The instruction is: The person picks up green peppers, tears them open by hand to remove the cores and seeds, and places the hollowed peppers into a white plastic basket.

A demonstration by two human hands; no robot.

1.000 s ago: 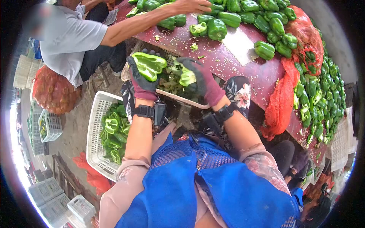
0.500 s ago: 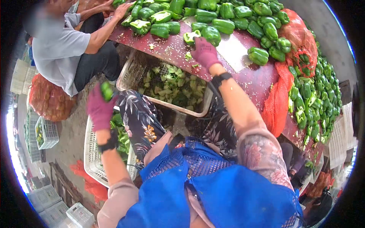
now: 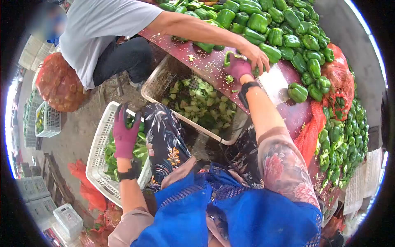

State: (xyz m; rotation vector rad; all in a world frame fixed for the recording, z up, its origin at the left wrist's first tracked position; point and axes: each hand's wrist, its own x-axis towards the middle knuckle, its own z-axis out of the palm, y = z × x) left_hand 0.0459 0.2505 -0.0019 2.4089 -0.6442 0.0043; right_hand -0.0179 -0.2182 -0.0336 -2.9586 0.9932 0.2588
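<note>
Gloved right hand point(image 3: 239, 68) curled against a green bell pepper point(image 3: 227, 59) at the maroon table point(image 3: 204, 65), grip unclear; left hand point(image 3: 126, 136) spread over a white crate point(image 3: 98, 136) left of the table. Pickup seemed underway; lifting called for clearing a co-worker's hand point(image 3: 255, 54).

One head-worn wide view, forward and down, lap point(image 3: 164, 133) close, table point(image 3: 203, 61) beyond.

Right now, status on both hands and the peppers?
Left hand open over white crate. Right hand at a cut green pepper. Co-worker's hand close beside it, possibly in the way.
</note>
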